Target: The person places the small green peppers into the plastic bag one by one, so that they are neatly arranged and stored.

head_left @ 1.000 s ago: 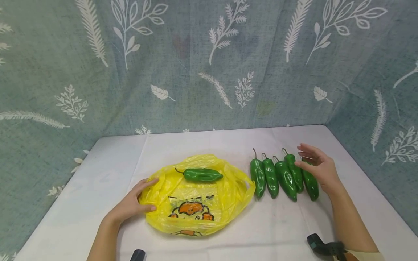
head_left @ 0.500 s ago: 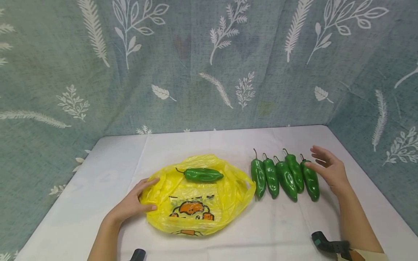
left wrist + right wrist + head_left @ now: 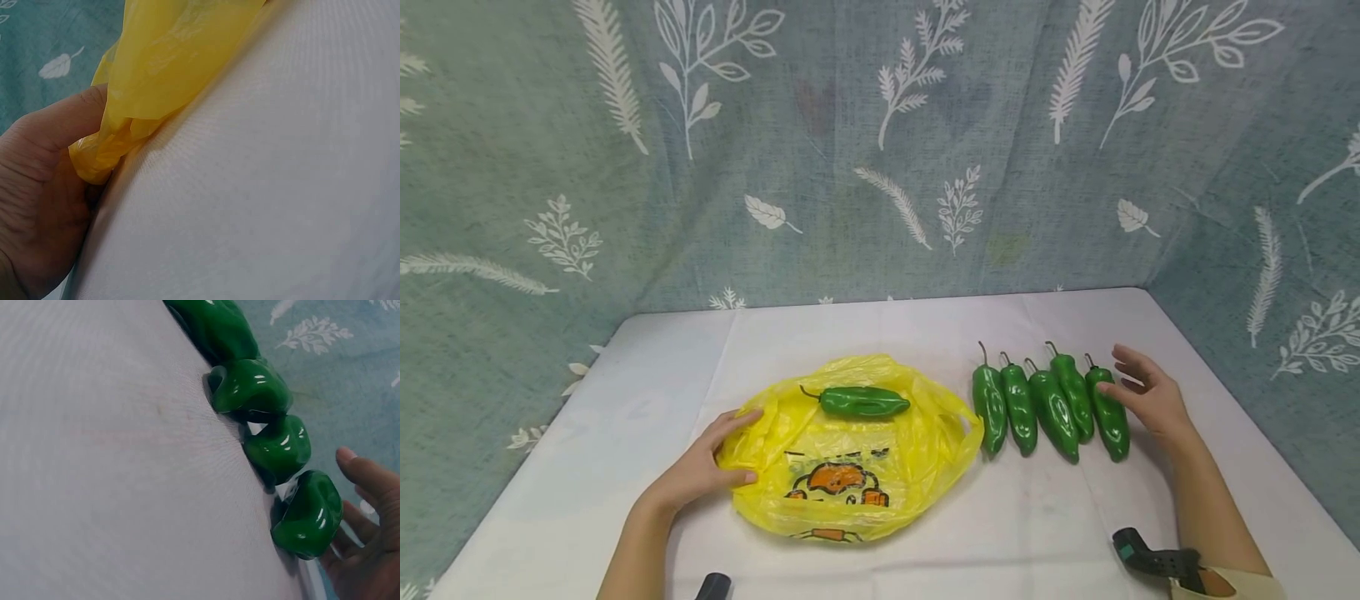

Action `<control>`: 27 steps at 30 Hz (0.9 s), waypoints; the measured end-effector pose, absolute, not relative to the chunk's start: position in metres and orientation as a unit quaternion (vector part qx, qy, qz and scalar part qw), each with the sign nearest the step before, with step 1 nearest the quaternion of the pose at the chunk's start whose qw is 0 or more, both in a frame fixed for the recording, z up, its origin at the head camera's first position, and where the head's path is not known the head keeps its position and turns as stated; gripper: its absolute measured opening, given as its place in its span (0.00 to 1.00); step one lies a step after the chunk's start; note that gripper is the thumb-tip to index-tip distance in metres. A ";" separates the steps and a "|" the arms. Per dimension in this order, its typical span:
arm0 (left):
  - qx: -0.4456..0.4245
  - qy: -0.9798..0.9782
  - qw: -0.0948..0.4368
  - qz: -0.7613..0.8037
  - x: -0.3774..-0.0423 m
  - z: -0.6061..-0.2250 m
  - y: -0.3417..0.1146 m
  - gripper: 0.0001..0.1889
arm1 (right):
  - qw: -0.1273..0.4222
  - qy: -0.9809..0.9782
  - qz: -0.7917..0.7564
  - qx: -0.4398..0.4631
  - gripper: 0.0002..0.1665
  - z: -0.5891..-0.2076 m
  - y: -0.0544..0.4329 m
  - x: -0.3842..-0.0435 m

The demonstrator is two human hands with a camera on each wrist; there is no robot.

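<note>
A yellow plastic bag (image 3: pixel 925 475) with an orange cartoon print lies spread on the white table, left of centre. Across its upper part rests one green chili pepper (image 3: pixel 863 402), stem to the left. My left hand (image 3: pixel 706 460) holds the bag's left edge, its thumb (image 3: pixel 75 115) against the yellow film in the left wrist view; part of the other fingers is hidden there. At the right end of a row of glossy green peppers, my right hand (image 3: pixel 1156 402) hovers with spread, loosely bent fingers. Its thumb overlaps the rightmost pepper (image 3: pixel 1111 425) in the head view; the hand grips nothing.
Several more green peppers (image 3: pixel 1021 408) lie side by side right of the bag, stems pointing away. A leaf-patterned blue-green cloth (image 3: pixel 865 242) hangs behind the white table (image 3: pixel 985 542). Each wrist wears a dark camera mount, such as the right one (image 3: pixel 1150 557).
The right hand moves right from over the row's end, then slightly back and lower beside the rightmost pepper. The left hand, bag and peppers stay put.
</note>
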State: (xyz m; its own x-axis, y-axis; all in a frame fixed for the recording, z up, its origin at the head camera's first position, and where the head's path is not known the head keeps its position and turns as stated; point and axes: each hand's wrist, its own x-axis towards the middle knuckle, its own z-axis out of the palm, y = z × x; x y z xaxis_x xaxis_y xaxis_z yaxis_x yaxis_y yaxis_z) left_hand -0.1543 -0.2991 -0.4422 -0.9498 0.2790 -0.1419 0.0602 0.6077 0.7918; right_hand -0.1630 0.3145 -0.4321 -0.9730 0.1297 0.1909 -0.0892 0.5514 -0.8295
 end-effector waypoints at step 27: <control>0.082 0.891 0.127 0.429 -0.157 -0.443 -0.297 0.46 | 0.024 -0.873 0.480 -0.083 0.47 -0.444 0.314 -0.166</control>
